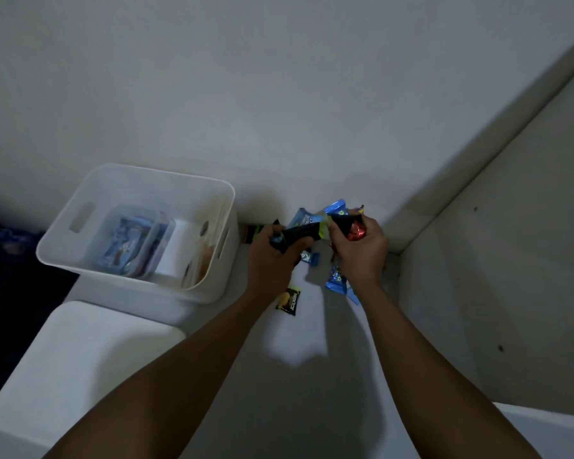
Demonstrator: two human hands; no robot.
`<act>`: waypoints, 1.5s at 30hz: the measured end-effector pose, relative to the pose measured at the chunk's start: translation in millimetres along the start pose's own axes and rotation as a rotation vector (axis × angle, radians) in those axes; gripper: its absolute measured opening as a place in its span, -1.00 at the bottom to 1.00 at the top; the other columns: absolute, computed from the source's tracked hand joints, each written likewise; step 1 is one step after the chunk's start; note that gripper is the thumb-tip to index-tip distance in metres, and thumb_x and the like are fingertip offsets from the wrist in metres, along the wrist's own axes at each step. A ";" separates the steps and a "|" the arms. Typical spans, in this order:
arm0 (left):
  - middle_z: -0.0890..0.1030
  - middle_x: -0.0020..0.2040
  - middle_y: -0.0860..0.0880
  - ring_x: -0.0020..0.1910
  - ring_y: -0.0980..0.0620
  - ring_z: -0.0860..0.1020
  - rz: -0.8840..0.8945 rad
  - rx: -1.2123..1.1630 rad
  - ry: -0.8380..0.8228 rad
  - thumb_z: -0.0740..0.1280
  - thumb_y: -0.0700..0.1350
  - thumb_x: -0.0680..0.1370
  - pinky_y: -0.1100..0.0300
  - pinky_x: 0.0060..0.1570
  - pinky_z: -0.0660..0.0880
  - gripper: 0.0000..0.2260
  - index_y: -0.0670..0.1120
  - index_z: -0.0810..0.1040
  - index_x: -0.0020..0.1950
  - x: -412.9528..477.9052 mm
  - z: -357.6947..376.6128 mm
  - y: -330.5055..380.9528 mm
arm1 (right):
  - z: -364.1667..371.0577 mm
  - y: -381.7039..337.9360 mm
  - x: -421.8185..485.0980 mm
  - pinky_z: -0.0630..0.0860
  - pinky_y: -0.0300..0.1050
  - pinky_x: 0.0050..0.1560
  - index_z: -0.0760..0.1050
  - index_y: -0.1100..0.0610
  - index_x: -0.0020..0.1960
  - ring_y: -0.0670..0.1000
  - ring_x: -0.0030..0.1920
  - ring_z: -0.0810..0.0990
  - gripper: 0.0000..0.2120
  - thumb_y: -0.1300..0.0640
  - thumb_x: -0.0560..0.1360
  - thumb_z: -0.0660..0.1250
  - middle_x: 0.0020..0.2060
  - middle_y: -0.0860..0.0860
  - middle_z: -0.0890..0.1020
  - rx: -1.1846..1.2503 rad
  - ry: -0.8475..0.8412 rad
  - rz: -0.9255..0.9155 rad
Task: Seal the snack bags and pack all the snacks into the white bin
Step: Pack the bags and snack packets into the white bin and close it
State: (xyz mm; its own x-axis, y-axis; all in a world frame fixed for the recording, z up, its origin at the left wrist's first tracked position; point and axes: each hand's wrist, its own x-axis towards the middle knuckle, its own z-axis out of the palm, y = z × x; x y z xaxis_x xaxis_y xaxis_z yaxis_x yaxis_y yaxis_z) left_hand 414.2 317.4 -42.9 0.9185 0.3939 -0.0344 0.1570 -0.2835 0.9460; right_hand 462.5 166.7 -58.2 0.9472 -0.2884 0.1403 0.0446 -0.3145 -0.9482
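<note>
The white bin (80, 223) stands at the left on the white surface, with clear bags of blue snack packs (130, 241) inside it. My left hand (272, 256) grips several black and green snack packets (300, 234). My right hand (362, 250) holds a black packet and a red wrapped snack (355, 230) right beside them. Loose blue packets lie around both hands: one behind them (302, 217), one under my right wrist (335, 279). A small black and yellow packet (289, 301) lies below my left wrist.
A white wall rises behind the bin and the snacks. A beige ledge (478, 193) runs along the right side and meets the wall in a corner. A white cushion-like block (80, 359) sits in front of the bin. Dark space at far left.
</note>
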 end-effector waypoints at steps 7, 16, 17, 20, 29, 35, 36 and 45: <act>0.55 -0.31 0.14 -0.41 0.31 0.50 0.120 -0.044 0.094 0.55 -0.03 0.41 0.42 -0.39 0.41 -0.75 -0.07 0.53 -0.10 9.6 -40.3 46.7 | 11.0 -72.2 5.0 0.65 -0.14 -0.32 0.61 -0.06 0.00 -0.04 -0.19 0.69 -0.74 0.04 0.37 0.59 -0.08 0.14 0.67 0.146 -0.002 -0.053; 0.58 -0.29 0.04 -0.32 0.07 0.55 0.091 0.060 0.314 0.53 0.14 0.39 0.19 -0.31 0.49 -0.64 -0.10 0.52 -0.11 58.1 -162.0 31.6 | 96.0 -158.2 -9.6 0.64 -0.15 -0.31 0.63 0.21 0.08 0.01 -0.23 0.69 -0.69 0.11 0.40 0.57 -0.16 0.11 0.70 0.305 -0.088 -0.099; 0.58 -0.28 0.04 -0.29 0.02 0.55 0.082 0.112 0.299 0.52 0.15 0.39 0.17 -0.28 0.46 -0.64 -0.09 0.52 -0.11 64.0 -176.4 23.7 | 108.6 -163.9 -13.6 0.65 -0.13 -0.30 0.63 0.21 0.07 -0.03 -0.26 0.68 -0.69 0.11 0.40 0.57 -0.18 0.09 0.70 0.314 -0.093 -0.100; 0.57 -0.21 0.00 -0.21 0.00 0.52 0.068 0.329 0.171 0.54 0.12 0.39 0.20 -0.20 0.36 -0.62 -0.12 0.55 -0.04 78.8 -208.4 -4.6 | 144.2 -175.7 -26.1 0.62 -0.14 -0.27 0.64 0.19 0.02 -0.11 -0.33 0.64 -0.76 0.11 0.41 0.56 -0.26 0.03 0.69 0.329 -0.119 -0.089; 0.62 -0.20 -0.15 -0.28 -0.08 0.59 0.073 0.566 -0.427 0.58 0.07 0.36 0.01 -0.28 0.56 -0.62 -0.16 0.52 -0.12 120.1 -247.6 -63.8 | 247.0 -149.8 -47.5 0.61 0.18 -0.20 0.61 0.12 -0.28 0.05 -0.32 0.57 -0.72 -0.02 0.28 0.63 -0.37 0.12 0.62 0.235 -0.348 0.259; 0.56 -0.03 -0.11 -0.05 -0.07 0.53 -0.077 0.716 -0.634 0.52 0.17 0.38 0.10 -0.12 0.45 -0.53 -0.13 0.45 0.02 126.4 -243.2 -87.0 | 282.8 -115.4 -57.7 0.49 -0.17 -0.32 0.56 0.14 -0.30 -0.09 -0.41 0.53 -0.77 0.11 0.36 0.59 -0.44 0.01 0.59 0.042 -0.343 0.263; 0.55 0.00 -0.12 -0.03 -0.07 0.52 -0.094 0.724 -0.659 0.51 0.16 0.39 0.09 -0.10 0.45 -0.52 -0.14 0.45 0.05 126.7 -242.3 -89.1 | 286.1 -110.4 -57.2 0.49 -0.22 -0.35 0.55 0.14 -0.31 -0.15 -0.46 0.53 -0.77 0.12 0.36 0.59 -0.46 -0.01 0.59 -0.022 -0.349 0.212; 0.53 -0.07 -0.08 -0.07 -0.06 0.54 -0.106 0.813 -0.763 0.46 0.09 0.45 0.08 -0.06 0.52 -0.64 -0.08 0.39 0.00 131.6 -237.4 -91.2 | 321.5 -87.7 -62.0 0.53 -0.31 -0.43 0.62 0.14 -0.09 -0.17 -0.45 0.63 -0.85 0.08 0.44 0.52 -0.35 0.01 0.66 -0.281 -0.422 0.056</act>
State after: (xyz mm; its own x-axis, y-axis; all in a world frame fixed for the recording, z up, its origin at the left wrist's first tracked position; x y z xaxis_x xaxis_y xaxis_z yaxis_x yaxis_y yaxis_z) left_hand 434.7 602.6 -57.3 0.8244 -0.1104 -0.5551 0.1820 -0.8770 0.4447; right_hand 502.0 503.0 -75.4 0.9941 0.0605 -0.0904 -0.0416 -0.5568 -0.8296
